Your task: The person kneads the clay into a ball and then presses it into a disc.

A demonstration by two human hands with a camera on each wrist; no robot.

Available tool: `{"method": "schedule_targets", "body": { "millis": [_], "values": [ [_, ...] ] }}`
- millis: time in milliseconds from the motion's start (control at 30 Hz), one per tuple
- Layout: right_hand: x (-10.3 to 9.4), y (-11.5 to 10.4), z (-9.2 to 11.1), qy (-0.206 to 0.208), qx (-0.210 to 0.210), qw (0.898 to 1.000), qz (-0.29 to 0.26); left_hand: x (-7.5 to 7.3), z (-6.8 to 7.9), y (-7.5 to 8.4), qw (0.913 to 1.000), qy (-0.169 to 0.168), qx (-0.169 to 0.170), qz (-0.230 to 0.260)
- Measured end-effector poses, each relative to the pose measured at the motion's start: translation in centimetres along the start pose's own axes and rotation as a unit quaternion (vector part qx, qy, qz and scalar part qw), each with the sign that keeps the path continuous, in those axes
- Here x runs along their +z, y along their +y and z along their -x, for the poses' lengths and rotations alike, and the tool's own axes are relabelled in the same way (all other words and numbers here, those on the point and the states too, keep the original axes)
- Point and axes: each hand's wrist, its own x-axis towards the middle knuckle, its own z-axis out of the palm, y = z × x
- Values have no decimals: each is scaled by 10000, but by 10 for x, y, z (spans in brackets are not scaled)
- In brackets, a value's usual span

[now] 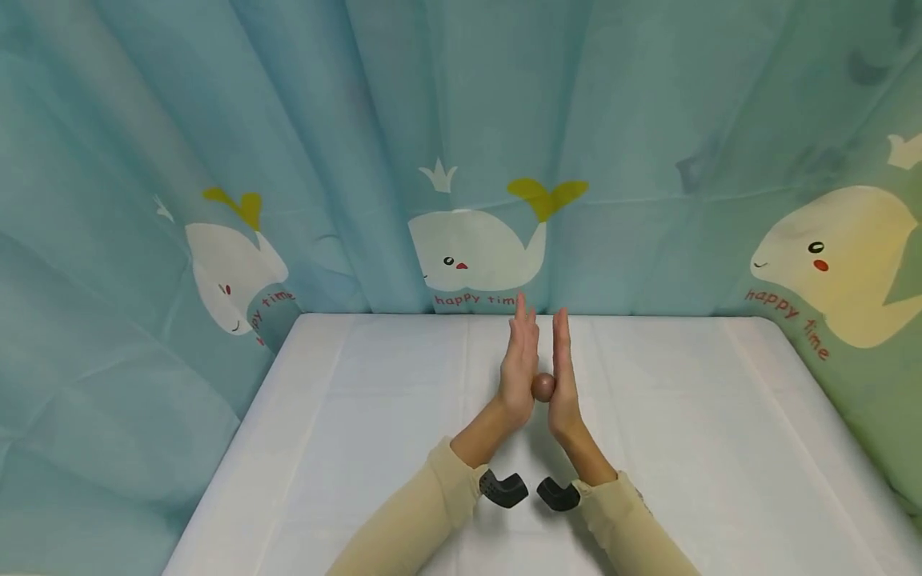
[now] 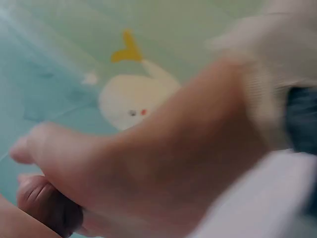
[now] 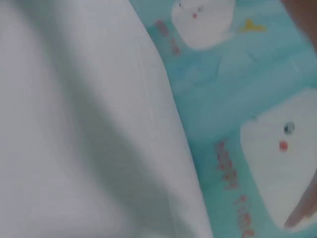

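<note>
Between two upright, facing palms sits a small brown ball (image 1: 543, 387), pressed from both sides above the white table. My left hand (image 1: 519, 368) has straight fingers pointing away from me and touches the ball's left side. Straight fingers also show on my right hand (image 1: 564, 380), whose palm meets the ball's right side. In the left wrist view the glossy brown ball (image 2: 52, 206) lies against the left hand (image 2: 143, 163), with part of the right hand (image 2: 20, 223) at the lower left corner. Only blurred slivers of skin appear at the right edge of the right wrist view.
The white-covered table (image 1: 389, 384) extends beneath both arms. Behind and beside it hangs a blue-green curtain (image 1: 346, 160) printed with whales. Near each cuff is a black curved device, one at the left wrist (image 1: 504, 490) and one at the right wrist (image 1: 558, 494).
</note>
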Motion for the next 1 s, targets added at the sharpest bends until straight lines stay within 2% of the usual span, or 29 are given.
{"method": "schedule_targets", "body": {
  "millis": [67,133,200,233,333,433,533,633,700,767,867,933,1000],
  "values": [
    [8,-8,6,-32,76,10000,4,-3,-5,-2,9998,72,52,-203],
    [11,-19,6,-40,101,9999,8,-6,-7,-8,9969,51,272,-731],
    [10,-28,1,-60,-8,10000,78,-7,-5,-16,9908,-81,508,-1252],
    [7,-32,-4,-47,-54,9999,97,-6,-2,-19,9895,-190,540,-1328],
    [-3,-33,-23,17,-202,9998,62,-2,7,-22,9904,-498,488,-1195],
    [-13,-22,-34,78,-387,9991,128,2,12,-20,9920,-696,462,-946],
    [-13,-8,-27,-9,-544,9983,225,1,11,-14,9962,-501,408,-590],
    [-3,0,-11,-136,-277,9995,92,-2,3,-5,9989,-194,406,-164],
    [6,-1,1,-169,20,9998,-86,-5,-4,0,9977,-120,588,-330],
    [13,-7,9,-147,208,9992,-300,-8,-10,0,9924,-126,814,-916],
    [16,-23,10,-72,167,9985,-510,-11,-14,-8,9826,-217,929,-1596],
    [13,-31,2,-16,88,9985,-542,-10,-11,-14,9836,-260,828,-1580],
    [5,-31,-10,82,-18,9989,-451,-6,-6,-18,9874,-398,741,-1342]
  ]
}}
